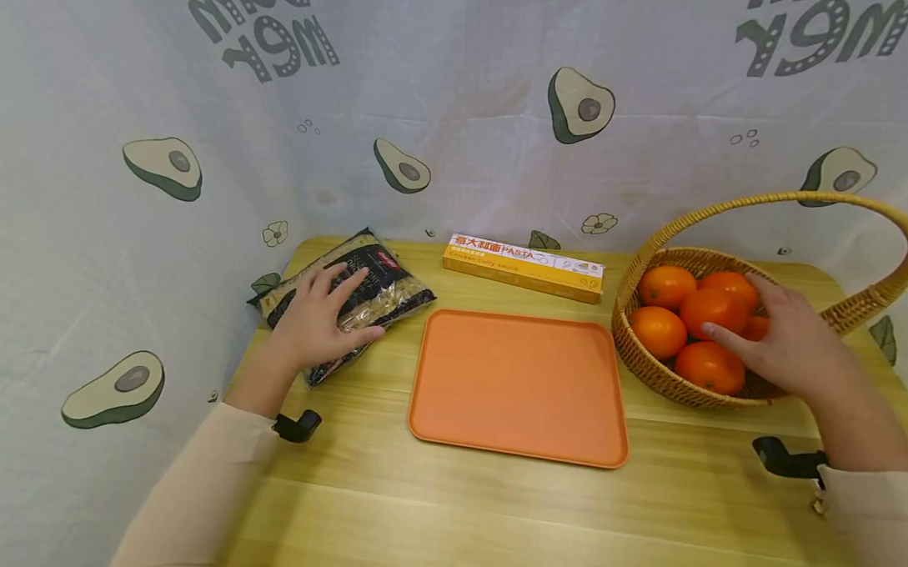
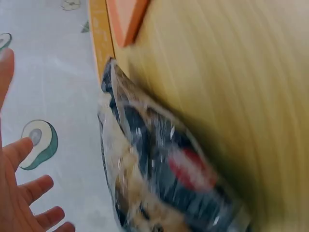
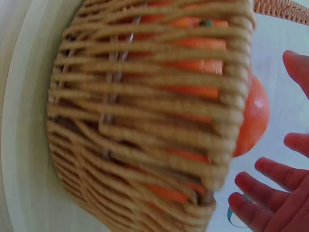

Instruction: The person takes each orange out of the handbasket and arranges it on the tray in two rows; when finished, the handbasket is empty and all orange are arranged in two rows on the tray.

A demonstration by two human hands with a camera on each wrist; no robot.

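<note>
In the head view my left hand (image 1: 319,319) hovers with spread fingers over a clear and black plastic bag of pasta (image 1: 374,289). The left wrist view shows that hand (image 2: 24,188) apart from the bag (image 2: 154,169). On the other side, my right hand (image 1: 790,337) hangs above a wicker basket (image 1: 657,374) of round orange fruits (image 1: 710,367), fingers spread. From the right wrist, its fingers (image 3: 270,198) appear beyond the basket rim (image 3: 231,96), holding nothing. Whether they touch a fruit (image 3: 256,116) I cannot tell.
An orange rectangular tray (image 1: 521,386) lies mid-table between the bag and the basket. Behind it is a yellow and white pasta box (image 1: 522,269). The basket's tall handle (image 1: 787,199) arches upward. A curtain with avocado prints (image 1: 476,84) hangs along the back and left of the table (image 1: 491,518).
</note>
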